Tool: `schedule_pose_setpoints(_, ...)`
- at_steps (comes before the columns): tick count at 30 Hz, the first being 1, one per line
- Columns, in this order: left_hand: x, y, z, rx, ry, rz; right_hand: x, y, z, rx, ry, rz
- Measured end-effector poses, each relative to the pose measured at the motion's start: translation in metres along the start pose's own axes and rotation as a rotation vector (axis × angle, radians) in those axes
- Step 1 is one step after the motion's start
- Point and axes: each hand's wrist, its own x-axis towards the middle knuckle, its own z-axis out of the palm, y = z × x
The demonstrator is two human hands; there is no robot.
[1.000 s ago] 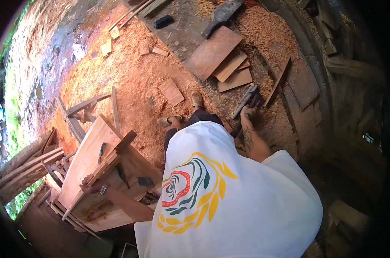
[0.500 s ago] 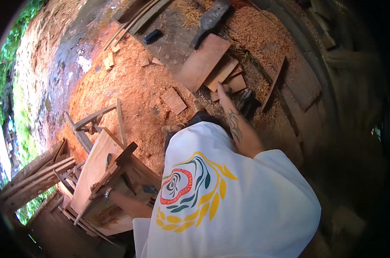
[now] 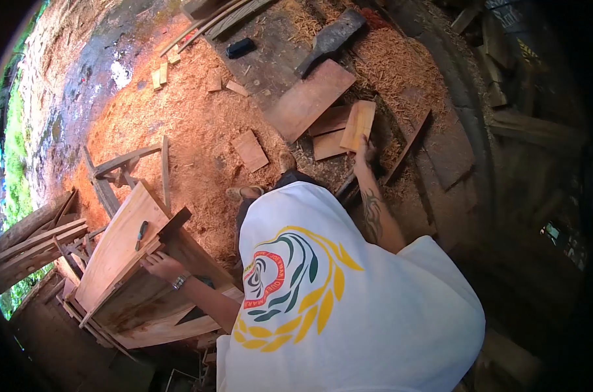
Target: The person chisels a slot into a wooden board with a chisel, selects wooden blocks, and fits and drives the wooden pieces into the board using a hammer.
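Observation:
My right hand (image 3: 366, 155) grips the lower end of a small wooden board (image 3: 360, 124), raised above other board offcuts (image 3: 329, 145) on the ground. My left hand (image 3: 164, 266), with a watch at its wrist, lies with fingers stretched out at the edge of a large wooden panel (image 3: 123, 242) on the workbench. Just beyond those fingers is a dark, flat, blade-like piece (image 3: 175, 223). A small dark-handled tool (image 3: 141, 235) lies on the panel.
Wood shavings (image 3: 179, 117) cover much of the ground. A wide board (image 3: 312, 101) lies near a heavy dark tool (image 3: 332, 40) resembling an axe or hammer head. A single offcut (image 3: 250, 151) lies ahead of my feet. A wooden frame (image 3: 130, 163) stands beyond the bench.
My right hand has lifted the small board from the pile and turned it more upright. My left hand has shifted slightly along the panel edge, and its fingers now show stretched out.

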Motion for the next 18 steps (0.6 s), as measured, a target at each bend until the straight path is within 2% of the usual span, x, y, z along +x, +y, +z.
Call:
schedule_pose_setpoints(2,-0.014,0.004,0.004,0.061,0.102,-0.012,-0.006,-0.007,-0.026,0.149,-0.12,0.041)
schedule_pose_setpoints(6,-0.062,0.011,0.049,0.293,0.107,0.136,-0.023,-0.022,-0.068,0.992,-0.669,0.466)
schedule_pose_setpoints(8,-0.099,0.003,0.08,0.534,-0.197,0.337,-0.059,-0.039,-0.055,1.093,-0.914,0.484)
schedule_pose_setpoints(10,-0.116,-0.021,0.111,0.53,-0.553,0.348,-0.084,-0.038,-0.04,1.118,-1.159,0.435)
schedule_pose_setpoints(11,-0.139,-0.023,0.136,0.495,-0.716,0.284,-0.083,-0.023,-0.035,1.114,-1.061,0.445)
schedule_pose_setpoints(14,-0.203,-0.017,0.201,0.533,-1.175,0.123,-0.1,-0.006,-0.01,1.224,-1.23,0.601)
schedule_pose_setpoints(16,-0.231,-0.022,0.226,0.642,-1.452,0.324,-0.117,-0.006,-0.001,1.148,-1.347,0.68)
schedule_pose_setpoints(18,-0.249,-0.046,0.237,0.716,-1.585,0.445,-0.135,-0.005,0.003,1.008,-1.451,0.753)
